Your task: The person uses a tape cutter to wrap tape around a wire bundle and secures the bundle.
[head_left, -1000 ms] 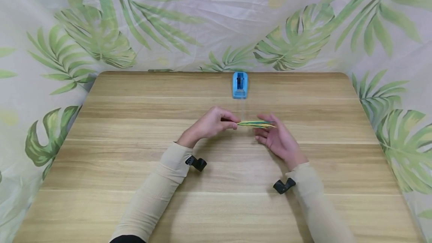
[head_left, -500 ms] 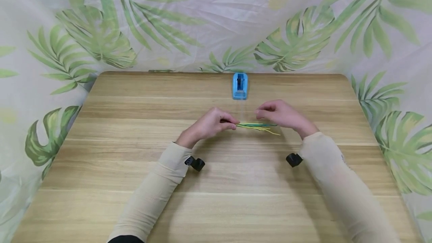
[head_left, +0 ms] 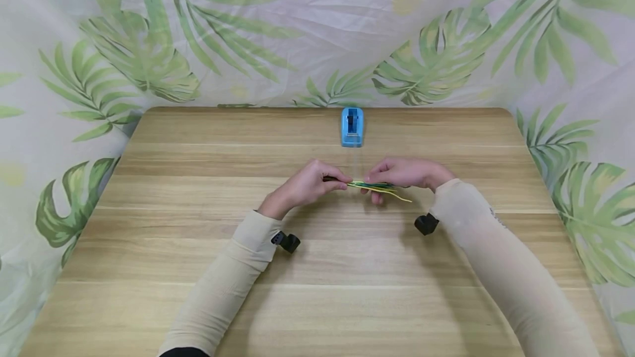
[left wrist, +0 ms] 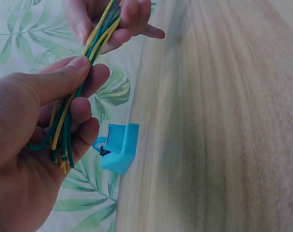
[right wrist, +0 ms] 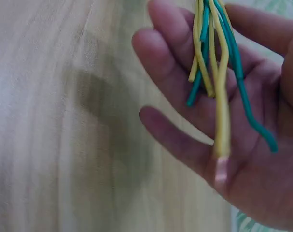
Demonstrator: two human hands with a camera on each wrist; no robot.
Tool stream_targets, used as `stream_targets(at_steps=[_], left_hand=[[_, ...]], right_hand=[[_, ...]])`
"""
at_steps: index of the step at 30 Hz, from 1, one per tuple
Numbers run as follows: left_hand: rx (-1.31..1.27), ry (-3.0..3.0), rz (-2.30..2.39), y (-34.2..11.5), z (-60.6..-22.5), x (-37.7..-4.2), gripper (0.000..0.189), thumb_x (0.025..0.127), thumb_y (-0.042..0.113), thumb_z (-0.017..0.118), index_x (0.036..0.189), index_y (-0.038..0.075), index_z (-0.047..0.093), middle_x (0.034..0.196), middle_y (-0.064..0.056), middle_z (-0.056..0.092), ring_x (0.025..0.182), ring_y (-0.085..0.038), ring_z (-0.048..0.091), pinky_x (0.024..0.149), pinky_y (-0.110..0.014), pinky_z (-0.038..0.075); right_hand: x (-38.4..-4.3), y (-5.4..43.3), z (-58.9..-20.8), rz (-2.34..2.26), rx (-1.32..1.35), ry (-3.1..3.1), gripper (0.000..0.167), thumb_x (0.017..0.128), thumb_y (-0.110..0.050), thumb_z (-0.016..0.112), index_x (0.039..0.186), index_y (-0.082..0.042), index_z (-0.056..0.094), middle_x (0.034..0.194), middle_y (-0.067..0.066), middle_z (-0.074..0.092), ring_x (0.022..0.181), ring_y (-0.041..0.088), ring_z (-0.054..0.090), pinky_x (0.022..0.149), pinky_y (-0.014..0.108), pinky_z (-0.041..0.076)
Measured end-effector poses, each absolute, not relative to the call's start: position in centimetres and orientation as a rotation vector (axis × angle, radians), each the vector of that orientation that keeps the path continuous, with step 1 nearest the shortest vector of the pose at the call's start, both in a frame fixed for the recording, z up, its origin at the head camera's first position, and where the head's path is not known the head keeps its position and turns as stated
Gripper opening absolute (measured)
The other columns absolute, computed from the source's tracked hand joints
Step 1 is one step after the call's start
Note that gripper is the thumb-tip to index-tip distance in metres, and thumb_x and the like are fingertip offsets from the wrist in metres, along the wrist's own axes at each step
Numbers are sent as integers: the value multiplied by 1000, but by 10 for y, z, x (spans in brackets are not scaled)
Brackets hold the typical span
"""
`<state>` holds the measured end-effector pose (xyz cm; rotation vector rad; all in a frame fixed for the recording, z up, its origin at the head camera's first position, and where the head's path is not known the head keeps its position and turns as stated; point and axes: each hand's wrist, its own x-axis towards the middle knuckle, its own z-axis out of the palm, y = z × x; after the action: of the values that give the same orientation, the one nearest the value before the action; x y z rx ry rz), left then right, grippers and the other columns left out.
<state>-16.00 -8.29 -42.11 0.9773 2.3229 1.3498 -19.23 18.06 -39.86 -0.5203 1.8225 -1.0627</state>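
Between both hands runs a bundle of yellow and green wires (head_left: 379, 187), several in all; one yellow wire (right wrist: 223, 121) has a bare copper-coloured end. My left hand (head_left: 310, 183) pinches the bundle by thumb and index finger, its near ends lying in the curled fingers, as the left wrist view shows. From the other side, my right hand (head_left: 404, 173) holds the bundle with thumb above and fingers beneath, the loose ends spread over its palm (right wrist: 252, 159). A clear tape strip (head_left: 356, 160) runs from the blue tape dispenser (head_left: 351, 127) down to the wires.
The dispenser stands at the far edge of the wooden table (head_left: 317, 302). Behind and beside the table hangs a leaf-patterned cloth (head_left: 317, 26). Black wrist cameras sit at the left cuff (head_left: 286, 242) and right cuff (head_left: 426, 224).
My right hand rose off the wire ends, passed above the bundle, then came down and left onto it. One yellow wire has splayed toward me. The left hand stays nearly still.
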Motion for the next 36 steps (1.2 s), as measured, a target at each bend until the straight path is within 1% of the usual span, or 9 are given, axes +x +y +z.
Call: stream_targets(at_steps=[2,4,8,12,21,25,28,32,36], left_hand=[[975,2330,1353,-82,-421,-159,14,92,2,72,105,2,78,103,-9,76,93,-12,70,80,-25,56],[972,2339,1357,-82,-421,-159,14,92,2,72,105,3,78,103,-7,76,94,-12,70,80,-25,56],[962,2367,1360,-82,-422,-158,14,92,2,72,104,3,79,102,-5,76,93,-12,70,78,-25,56],[929,2403,1356,-81,-421,-157,15,92,4,73,105,4,79,102,-5,76,93,-11,69,78,-25,56],[853,2452,1279,-81,-422,-156,22,92,9,75,113,5,76,103,-3,75,93,-11,68,80,-26,55],[827,2449,1193,-81,-423,-158,31,95,17,73,122,3,71,95,0,74,83,-10,66,71,-27,54],[808,2439,1151,-82,-423,-160,26,101,24,65,112,3,74,84,-2,72,68,-10,59,60,-28,48],[792,2441,1118,-84,-424,-161,39,107,28,52,88,2,74,76,-8,70,55,-12,44,52,-28,36],[773,2433,1113,-84,-425,-161,38,107,26,53,87,1,75,78,-11,71,56,-11,41,53,-27,34]], right_hand=[[-191,183,-402,-1109,-515,1791,37,107,-23,50,118,8,67,86,15,72,86,26,67,100,42,40],[-190,183,-406,-1156,-507,1775,36,107,-21,52,117,10,65,83,14,70,79,24,65,97,42,43],[-185,182,-410,-1215,-489,1827,34,105,-21,56,115,10,66,80,12,65,67,18,59,78,35,51],[-179,181,-411,-1251,-484,1934,31,103,-22,60,109,8,69,77,12,63,61,16,53,60,27,43],[-170,180,-420,-1339,-493,2046,26,101,-17,63,103,8,72,72,10,61,58,14,47,56,27,39],[-168,180,-422,-1350,-528,2090,25,101,-15,63,104,7,73,71,12,62,57,13,46,51,23,35],[-166,179,-423,-1341,-544,2137,23,101,-15,64,106,5,74,72,16,62,56,11,46,49,22,34],[-163,177,-424,-1334,-584,2201,22,100,-13,64,106,4,75,72,19,61,54,9,44,47,22,32],[-160,175,-425,-1341,-638,2262,19,100,-10,64,102,5,76,71,16,61,52,8,41,47,22,32]])
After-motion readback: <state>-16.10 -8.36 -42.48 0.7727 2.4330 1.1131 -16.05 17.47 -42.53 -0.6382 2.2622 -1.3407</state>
